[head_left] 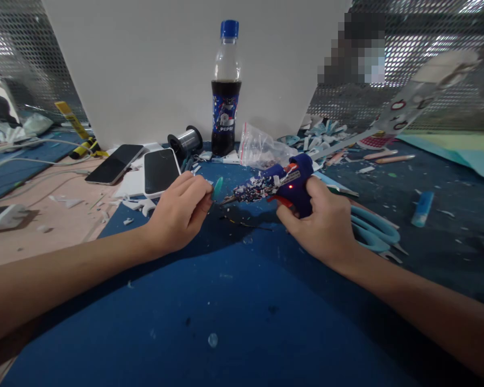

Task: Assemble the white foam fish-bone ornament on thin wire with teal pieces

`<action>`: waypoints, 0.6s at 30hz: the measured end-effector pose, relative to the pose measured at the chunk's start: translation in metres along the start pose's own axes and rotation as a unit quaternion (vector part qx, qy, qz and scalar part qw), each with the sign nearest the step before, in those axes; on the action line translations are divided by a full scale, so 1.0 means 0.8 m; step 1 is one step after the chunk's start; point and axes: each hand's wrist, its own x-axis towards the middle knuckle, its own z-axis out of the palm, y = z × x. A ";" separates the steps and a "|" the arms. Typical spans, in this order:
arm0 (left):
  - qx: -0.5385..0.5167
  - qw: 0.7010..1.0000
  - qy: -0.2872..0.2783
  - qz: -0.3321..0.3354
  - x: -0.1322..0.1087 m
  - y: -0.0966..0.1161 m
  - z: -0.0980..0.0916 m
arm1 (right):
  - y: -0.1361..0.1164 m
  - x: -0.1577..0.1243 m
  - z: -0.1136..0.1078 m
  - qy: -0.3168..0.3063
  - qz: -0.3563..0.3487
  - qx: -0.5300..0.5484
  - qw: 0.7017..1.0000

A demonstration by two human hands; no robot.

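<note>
My right hand [322,223] is wrapped round the grip of a blue glue gun [298,180], whose small red light is lit. Bits of white and dark material crust the gun's front, and its nozzle points left. A small teal, leaf-shaped piece [218,188] is pinched in the closed fingers of my left hand [183,209], close to the nozzle tip. Whether nozzle and piece touch, I cannot tell. Just right of my right hand lie light-blue-handled scissors [373,228], partly hidden by it. A thin dark strand lies on the blue mat [226,290] below the nozzle.
A Pepsi bottle [226,107] stands against a white board [145,70]. Two phones, a wire spool [185,142] and a clear zip bag [264,148] lie along the back. A yellow-black cutter [78,131] is far left. Scraps and a blue stick [422,208] lie right.
</note>
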 end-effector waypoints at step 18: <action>-0.004 1.000 -0.002 0.005 -0.002 -0.001 0.000 | 0.000 0.000 0.000 0.007 -0.007 -0.005 1.000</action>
